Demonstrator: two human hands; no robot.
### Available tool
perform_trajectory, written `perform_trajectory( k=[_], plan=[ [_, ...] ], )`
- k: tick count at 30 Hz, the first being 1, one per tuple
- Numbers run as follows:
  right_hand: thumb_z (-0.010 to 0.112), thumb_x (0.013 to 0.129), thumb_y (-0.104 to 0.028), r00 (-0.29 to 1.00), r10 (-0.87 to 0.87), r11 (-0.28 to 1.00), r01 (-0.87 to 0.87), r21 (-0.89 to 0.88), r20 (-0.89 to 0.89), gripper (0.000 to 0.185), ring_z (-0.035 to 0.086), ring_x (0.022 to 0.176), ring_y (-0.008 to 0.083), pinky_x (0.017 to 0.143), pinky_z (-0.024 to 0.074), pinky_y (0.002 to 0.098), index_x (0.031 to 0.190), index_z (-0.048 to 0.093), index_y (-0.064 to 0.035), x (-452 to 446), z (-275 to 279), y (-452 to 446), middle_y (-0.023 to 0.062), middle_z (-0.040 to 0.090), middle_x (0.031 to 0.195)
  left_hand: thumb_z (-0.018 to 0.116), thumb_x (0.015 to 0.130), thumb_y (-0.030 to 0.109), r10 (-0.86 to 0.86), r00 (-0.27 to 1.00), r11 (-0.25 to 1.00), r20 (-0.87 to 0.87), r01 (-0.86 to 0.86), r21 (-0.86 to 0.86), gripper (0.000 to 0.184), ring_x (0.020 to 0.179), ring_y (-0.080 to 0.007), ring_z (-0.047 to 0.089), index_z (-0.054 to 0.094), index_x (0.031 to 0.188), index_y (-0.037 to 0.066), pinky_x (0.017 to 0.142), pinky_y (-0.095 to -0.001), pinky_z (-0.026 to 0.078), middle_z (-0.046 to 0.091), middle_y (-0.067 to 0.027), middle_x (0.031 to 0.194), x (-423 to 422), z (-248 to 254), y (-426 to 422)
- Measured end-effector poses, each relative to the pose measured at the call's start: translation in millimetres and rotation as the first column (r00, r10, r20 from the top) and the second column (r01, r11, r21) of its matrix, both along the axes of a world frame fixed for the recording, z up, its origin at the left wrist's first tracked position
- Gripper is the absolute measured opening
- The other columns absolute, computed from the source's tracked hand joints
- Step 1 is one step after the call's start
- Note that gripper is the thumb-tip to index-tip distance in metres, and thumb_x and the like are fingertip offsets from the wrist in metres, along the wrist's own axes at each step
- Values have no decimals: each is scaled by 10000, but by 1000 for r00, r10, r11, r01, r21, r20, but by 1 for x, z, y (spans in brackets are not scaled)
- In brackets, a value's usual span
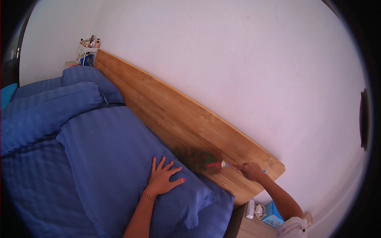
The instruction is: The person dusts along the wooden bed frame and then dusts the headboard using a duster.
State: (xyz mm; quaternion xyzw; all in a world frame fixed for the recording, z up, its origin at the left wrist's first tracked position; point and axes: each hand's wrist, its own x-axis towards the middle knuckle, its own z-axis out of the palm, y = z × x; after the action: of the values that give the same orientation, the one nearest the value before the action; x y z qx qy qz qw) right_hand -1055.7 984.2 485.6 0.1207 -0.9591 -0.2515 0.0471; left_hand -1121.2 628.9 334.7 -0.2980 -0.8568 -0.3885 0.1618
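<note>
My left hand (163, 178) lies with fingers spread on a blue striped pillow (115, 150), pressing on its surface near the headboard side. With closed fingers, my right hand (251, 171) grips the handle of a duster (202, 160). The duster's head is dark green and red, smeared by motion, and is in front of the lower part of the wooden headboard (190, 119). Whether it touches the wood I cannot tell.
A blue bolster (51, 107) and another pillow (93, 79) lie farther along the bed. Right of the bed, a nightstand (248, 228) bears a coiled white cable (260, 211) and a blue box (273, 216). A white rack (89, 49) with small bottles stands beyond the headboard.
</note>
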Motion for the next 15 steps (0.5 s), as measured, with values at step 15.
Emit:
perform_trajectory(
  k=[15],
  plan=[
    [480,830,-80,962,-56,959,-23,-282,-268,575,576,548,286,477,485,400,1338,401,-339,81,-50,43,107,549,724,570,771,577,-19,1000,1000,13,19,-1,552,1353,-324,212,599,1186,214,1100,-487,-56,457,-157,1329,0,2,-2]
  ],
)
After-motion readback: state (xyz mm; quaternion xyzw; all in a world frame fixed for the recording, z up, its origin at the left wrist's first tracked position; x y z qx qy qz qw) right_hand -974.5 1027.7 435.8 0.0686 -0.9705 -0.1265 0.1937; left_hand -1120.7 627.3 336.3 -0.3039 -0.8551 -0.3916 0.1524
